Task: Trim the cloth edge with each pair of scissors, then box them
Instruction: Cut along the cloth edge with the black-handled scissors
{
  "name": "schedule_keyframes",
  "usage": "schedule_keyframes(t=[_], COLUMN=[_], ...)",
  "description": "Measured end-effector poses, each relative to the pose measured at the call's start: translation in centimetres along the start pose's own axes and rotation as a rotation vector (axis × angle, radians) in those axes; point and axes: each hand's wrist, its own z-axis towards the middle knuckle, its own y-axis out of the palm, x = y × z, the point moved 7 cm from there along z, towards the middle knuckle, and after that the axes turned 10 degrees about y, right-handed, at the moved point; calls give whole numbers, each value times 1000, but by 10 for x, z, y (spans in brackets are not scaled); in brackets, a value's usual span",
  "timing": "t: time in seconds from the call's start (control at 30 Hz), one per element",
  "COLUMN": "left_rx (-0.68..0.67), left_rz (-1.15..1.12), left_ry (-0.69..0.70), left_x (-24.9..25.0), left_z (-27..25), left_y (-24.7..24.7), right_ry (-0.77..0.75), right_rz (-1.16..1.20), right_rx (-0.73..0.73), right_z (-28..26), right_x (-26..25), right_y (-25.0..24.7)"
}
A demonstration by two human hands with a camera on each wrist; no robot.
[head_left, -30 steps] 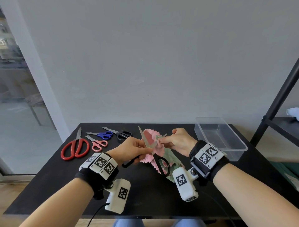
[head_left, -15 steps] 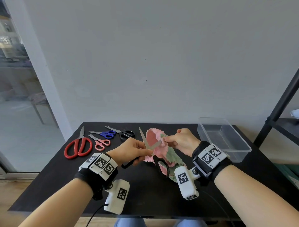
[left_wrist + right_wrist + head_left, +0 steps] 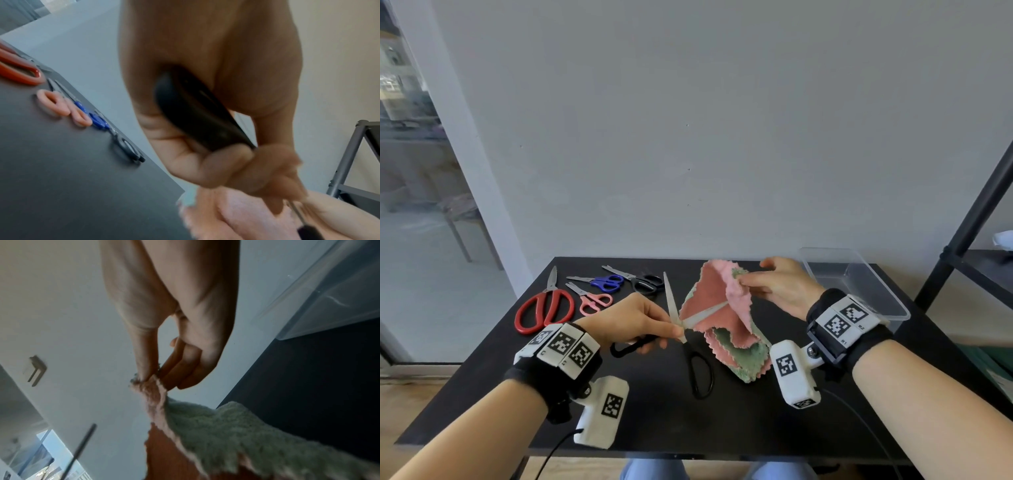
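The black scissors (image 3: 690,346) are gripped by the left hand (image 3: 630,320) — blades spread wide. The pink-green cloth (image 3: 722,318) is pinched at its top edge by the right hand (image 3: 779,286), raised above the counter (image 3: 654,421).

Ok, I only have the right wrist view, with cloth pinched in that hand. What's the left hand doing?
Observer: The left hand grips one handle loop of the large black-handled scissors, blades spread wide.
Operator: Is the cloth between the blades?
Observer: One blade lies across the pink face of the pink-and-green cloth; the other points up, clear of it.
Operator: Any scissors boxed yet?
Observer: None show in the clear plastic box; four other pairs of scissors lie on the black table.
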Motion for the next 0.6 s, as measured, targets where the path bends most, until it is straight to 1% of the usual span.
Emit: schedule_keyframes(t=[0.1, 0.23, 0.3, 0.47, 0.6], left_rx=[-25, -119, -141, -178, -151], left_rz=[37, 127, 165, 169, 228], left_ry=[8, -8, -16, -4, 1], left_x=[10, 18, 20, 31, 35], left_z=[3, 6, 7, 10, 14], left_y=[2, 7, 7, 6, 4], right_ry=[24, 50, 53, 52, 26], right_rz=[-96, -202, -256, -395, -452], right_rx=[-103, -201, -240, -310, -329], right_z=[-3, -5, -7, -9, -14], right_x=[3, 3, 1, -2, -5], right_y=[15, 30, 35, 44, 51])
